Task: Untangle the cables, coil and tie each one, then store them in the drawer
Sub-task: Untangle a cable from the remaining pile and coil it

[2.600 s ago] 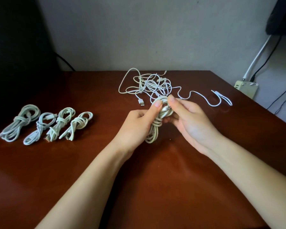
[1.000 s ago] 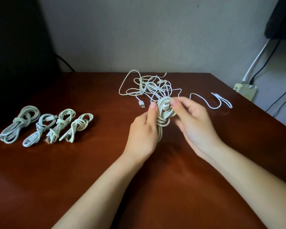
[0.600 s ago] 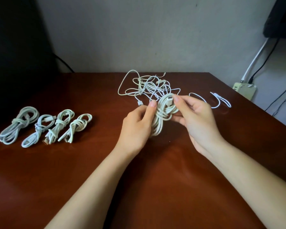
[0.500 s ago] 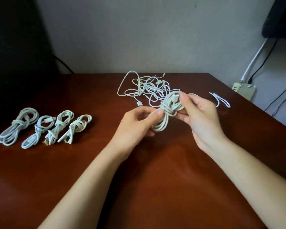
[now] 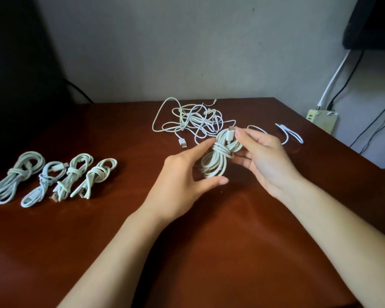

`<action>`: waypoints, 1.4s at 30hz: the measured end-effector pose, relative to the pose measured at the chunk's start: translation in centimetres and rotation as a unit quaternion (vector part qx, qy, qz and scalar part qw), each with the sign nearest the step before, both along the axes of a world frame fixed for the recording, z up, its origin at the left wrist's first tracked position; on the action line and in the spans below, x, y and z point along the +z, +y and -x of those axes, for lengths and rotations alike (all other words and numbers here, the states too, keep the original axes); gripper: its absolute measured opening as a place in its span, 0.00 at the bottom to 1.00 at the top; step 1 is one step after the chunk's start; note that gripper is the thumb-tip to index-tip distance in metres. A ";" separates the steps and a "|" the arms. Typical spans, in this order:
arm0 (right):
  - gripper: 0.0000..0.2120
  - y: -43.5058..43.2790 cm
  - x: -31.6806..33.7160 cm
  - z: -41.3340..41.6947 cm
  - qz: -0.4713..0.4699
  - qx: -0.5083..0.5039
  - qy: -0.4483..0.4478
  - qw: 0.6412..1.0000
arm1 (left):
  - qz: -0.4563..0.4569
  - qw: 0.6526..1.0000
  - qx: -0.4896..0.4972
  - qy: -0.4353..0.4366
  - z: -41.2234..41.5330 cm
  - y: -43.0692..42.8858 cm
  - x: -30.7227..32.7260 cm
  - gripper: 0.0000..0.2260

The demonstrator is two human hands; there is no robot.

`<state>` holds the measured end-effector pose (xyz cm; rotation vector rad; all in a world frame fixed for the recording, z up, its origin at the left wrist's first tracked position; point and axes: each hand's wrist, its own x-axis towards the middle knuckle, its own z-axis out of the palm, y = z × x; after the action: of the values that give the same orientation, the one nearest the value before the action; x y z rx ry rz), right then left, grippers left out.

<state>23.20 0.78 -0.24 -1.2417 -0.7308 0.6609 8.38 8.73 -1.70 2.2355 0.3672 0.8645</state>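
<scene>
One coiled cable [image 5: 216,163] pinched in right hand [image 5: 265,158]; left hand [image 5: 182,176] forefinger touching.

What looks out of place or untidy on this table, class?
The tangled cables at the far side: loose, crossing loops, unlike the four tied coils lined up on the left and the coil in the right hand.
</scene>
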 end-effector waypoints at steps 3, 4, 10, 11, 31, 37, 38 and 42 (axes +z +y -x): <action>0.09 -0.2 0.1 -0.5 0.003 0.024 -0.021 0.999 | 0.090 0.995 -0.028 -0.019 0.1 0.1 0.0 0.30; 0.10 -0.2 0.1 -0.6 0.002 0.030 -0.029 0.999 | 0.123 0.991 -0.040 -0.025 0.1 0.2 0.0 0.28; 0.10 -0.4 0.3 -0.3 -0.024 0.027 -0.061 0.997 | 0.206 0.975 -0.071 -0.043 0.3 0.9 0.1 0.24; 0.10 -0.3 0.3 0.0 -0.026 0.008 -0.067 0.997 | 0.197 0.978 -0.064 -0.037 0.2 1.0 -0.1 0.25; 0.12 0.2 -0.7 1.5 -0.012 0.020 -0.192 0.981 | 0.034 0.999 0.020 0.008 0.2 0.4 -0.3 0.10; 0.10 0.2 -0.8 1.6 -0.037 0.019 -0.197 0.980 | 0.095 0.995 0.000 -0.016 0.1 0.6 -0.1 0.11; 0.09 0.3 -0.8 1.7 -0.041 0.013 -0.197 0.979 | 0.107 0.994 -0.009 -0.017 0.1 0.7 -0.1 0.12; 0.07 0.4 -1.1 1.6 -0.039 -0.033 -0.230 0.972 | 0.153 0.988 -0.027 -0.016 0.0 0.7 -0.2 0.14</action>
<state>21.59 1.16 -1.36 -1.3556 -1.0824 0.2833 8.37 9.42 -1.94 1.9377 0.3938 0.7595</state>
